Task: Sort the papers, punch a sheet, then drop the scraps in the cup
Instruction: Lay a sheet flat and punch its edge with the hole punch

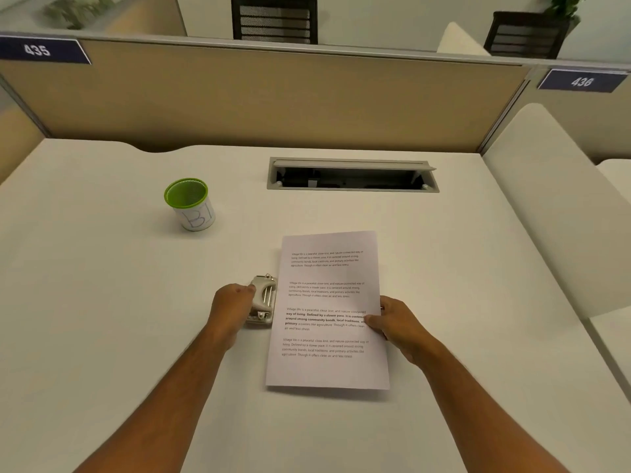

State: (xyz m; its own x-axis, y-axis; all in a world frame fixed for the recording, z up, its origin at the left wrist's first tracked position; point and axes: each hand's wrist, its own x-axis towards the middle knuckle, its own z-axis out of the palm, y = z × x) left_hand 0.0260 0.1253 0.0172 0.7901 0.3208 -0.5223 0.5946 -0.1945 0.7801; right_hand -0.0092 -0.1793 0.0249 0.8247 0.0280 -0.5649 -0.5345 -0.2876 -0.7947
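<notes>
A printed white sheet [327, 312] lies lengthwise on the desk in front of me. Its left edge sits in the mouth of a grey hole punch [263, 298]. My left hand [232, 305] is closed over the punch's left side. My right hand [392, 322] pinches the sheet's right edge, thumb on top of the text. A green mesh cup [188, 203] with a white paper label stands upright at the far left, well apart from both hands. Whether there are more sheets under the top one I cannot tell.
An open cable tray [351, 175] is set into the white desk [102, 302] behind the sheet. A tan partition [273, 97] closes the far edge. A cream divider [553, 206] rises along the right side. Two dark chairs stand beyond the partition.
</notes>
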